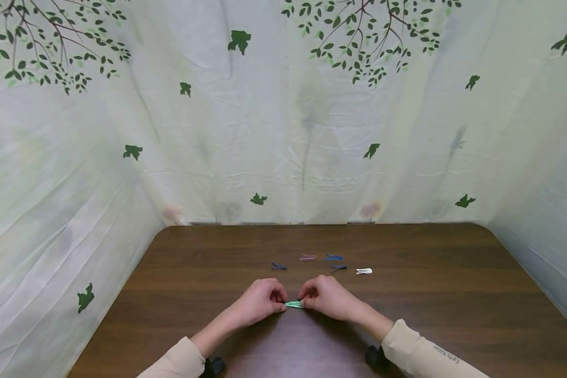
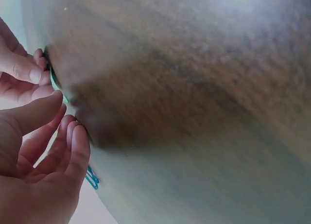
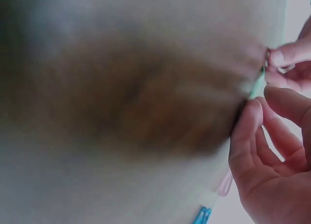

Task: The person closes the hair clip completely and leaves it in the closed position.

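Low over the table's middle, a slim light-green looped piece [image 1: 293, 304] spans the gap between the two hands. The left hand [image 1: 263, 302] pinches its left end between thumb and fingertips. At the other end, the right hand [image 1: 328, 297] holds it the same way, the remaining fingers loosely bent. In the left wrist view only a thin strip of the green piece [image 2: 54, 81] shows between the fingertips. The right wrist view also catches it edge-on as a narrow green sliver [image 3: 257, 83]. Its ends are hidden by the fingers.
Beyond the hands on the brown wooden table [image 1: 193, 278] lie several similar looped pieces: a dark blue one [image 1: 279, 266], a pink one [image 1: 307, 257], a bright blue one [image 1: 333, 257], another dark blue one [image 1: 338, 268] and a white one [image 1: 364, 271]. Patterned cloth [image 1: 264, 157] hangs behind the table.
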Available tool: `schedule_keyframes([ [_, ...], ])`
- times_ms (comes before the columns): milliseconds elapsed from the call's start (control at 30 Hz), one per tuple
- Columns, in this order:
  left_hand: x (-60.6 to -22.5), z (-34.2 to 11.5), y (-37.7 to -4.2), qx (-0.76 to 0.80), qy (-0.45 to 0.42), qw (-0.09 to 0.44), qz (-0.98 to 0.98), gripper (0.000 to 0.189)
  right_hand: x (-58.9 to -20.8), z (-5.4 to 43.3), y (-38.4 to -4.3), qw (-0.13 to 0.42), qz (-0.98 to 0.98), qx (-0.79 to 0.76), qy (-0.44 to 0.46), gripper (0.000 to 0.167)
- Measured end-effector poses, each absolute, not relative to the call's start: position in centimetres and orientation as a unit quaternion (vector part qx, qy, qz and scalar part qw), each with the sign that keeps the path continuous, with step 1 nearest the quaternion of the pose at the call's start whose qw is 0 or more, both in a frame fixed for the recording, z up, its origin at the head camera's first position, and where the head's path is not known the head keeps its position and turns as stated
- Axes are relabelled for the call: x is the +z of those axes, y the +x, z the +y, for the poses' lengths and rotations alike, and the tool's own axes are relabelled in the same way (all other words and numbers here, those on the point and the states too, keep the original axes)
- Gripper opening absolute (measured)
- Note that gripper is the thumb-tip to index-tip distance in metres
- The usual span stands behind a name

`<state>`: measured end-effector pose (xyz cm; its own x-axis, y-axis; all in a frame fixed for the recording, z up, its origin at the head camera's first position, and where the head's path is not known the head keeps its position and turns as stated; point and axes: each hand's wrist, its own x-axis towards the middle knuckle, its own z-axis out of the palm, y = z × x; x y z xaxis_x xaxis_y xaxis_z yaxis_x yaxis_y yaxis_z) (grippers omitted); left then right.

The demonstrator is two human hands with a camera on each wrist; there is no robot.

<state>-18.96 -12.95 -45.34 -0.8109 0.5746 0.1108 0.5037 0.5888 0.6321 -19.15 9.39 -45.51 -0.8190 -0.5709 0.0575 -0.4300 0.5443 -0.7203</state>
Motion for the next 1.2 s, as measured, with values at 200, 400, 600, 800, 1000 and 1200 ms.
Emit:
schedule_keyframes([
  [200,-45.0,-14.1,-19.4,0.348,0.273,0.042,0.896,0.009,-44.6,9.4,-20.1,0.074,0.877,-0.386,-0.278,0.005],
  [400,-44.5,-15.2,-20.6,0.345,0.226,0.025,0.911,0.004,-44.4,8.8,-21.3,0.044,0.881,-0.382,-0.277,0.006],
  [600,-44.3,-15.4,-21.8,0.358,0.184,0.011,0.915,0.005,-44.4,8.2,-22.5,0.026,0.888,-0.367,-0.276,0.008],
  [800,-44.5,-15.7,-22.7,0.361,0.145,0.004,0.921,0.006,-44.7,7.5,-23.2,0.031,0.892,-0.364,-0.268,0.012],
  [1000,-45.0,-16.2,-23.8,0.371,0.145,0.009,0.917,0.010,-45.0,6.8,-23.9,0.043,0.896,-0.351,-0.269,0.014],
  [1200,-45.7,-17.0,-25.2,0.412,0.163,0.029,0.896,0.012,-45.4,6.2,-24.6,0.047,0.892,-0.360,-0.268,0.014],
])
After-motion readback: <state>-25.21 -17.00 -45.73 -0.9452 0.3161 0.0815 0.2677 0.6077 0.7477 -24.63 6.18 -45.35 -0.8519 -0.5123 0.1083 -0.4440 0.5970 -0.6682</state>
